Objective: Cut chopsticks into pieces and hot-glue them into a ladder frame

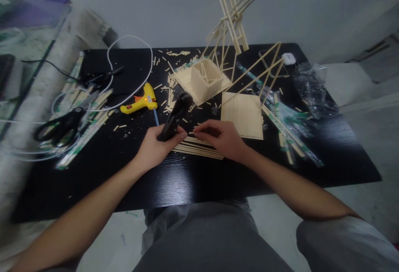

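Note:
In the head view, my left hand (158, 143) is closed around a black tool (176, 116) that tilts up and away; its exact kind is hard to make out. My right hand (222, 137) has thumb and fingers drawn together in a pinch close to the left fingertips. A tiny pale bit shows between the two hands, too small to name. Below them several thin wooden sticks (199, 149) lie side by side on the black table (174, 185). A flat panel of joined sticks (245, 116) lies just beyond my right hand.
A yellow glue gun (139, 101) and black scissors (64, 126) lie left, near a looping white cable (151, 58). Behind stand a wooden stick box (207, 81) and a windmill-like stick frame (230, 12). Plastic wrappers (311, 87) and a white earbud case (288, 59) lie right.

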### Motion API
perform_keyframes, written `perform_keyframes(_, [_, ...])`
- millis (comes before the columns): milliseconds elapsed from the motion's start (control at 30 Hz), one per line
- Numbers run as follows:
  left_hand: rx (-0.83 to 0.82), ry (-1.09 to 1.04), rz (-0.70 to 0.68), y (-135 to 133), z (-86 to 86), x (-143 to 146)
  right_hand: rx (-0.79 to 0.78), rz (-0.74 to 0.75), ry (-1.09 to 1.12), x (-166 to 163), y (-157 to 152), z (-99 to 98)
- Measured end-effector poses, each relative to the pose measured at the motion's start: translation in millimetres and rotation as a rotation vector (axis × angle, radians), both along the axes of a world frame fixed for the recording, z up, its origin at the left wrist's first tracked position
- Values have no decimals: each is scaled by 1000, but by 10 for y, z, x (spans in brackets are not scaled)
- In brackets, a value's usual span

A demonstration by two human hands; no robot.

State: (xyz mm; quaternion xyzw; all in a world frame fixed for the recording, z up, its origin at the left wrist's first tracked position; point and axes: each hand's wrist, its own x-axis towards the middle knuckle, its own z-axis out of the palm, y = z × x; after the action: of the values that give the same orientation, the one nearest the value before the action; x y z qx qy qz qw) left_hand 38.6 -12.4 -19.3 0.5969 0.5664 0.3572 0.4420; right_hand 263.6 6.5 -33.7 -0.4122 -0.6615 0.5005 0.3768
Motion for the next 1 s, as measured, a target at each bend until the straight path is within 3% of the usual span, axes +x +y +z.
perform_keyframes(167, [-14,-31,135,29,15,-11,247,-130,-249,121,140,9])
perform_keyframes(433, [13,-4,156,39,-7,-29,409,-14,-510,137,175,-107])
perform_keyframes(533, [18,2,154,39,-13,-34,426,17,-518,156,194,-91])
perform_keyframes(733, [24,1,154,45,-28,-46,399,-76,-626,301,281,5])
perform_keyframes(1000, [30,-5,152,47,-44,-44,423,91,-763,364,295,50])
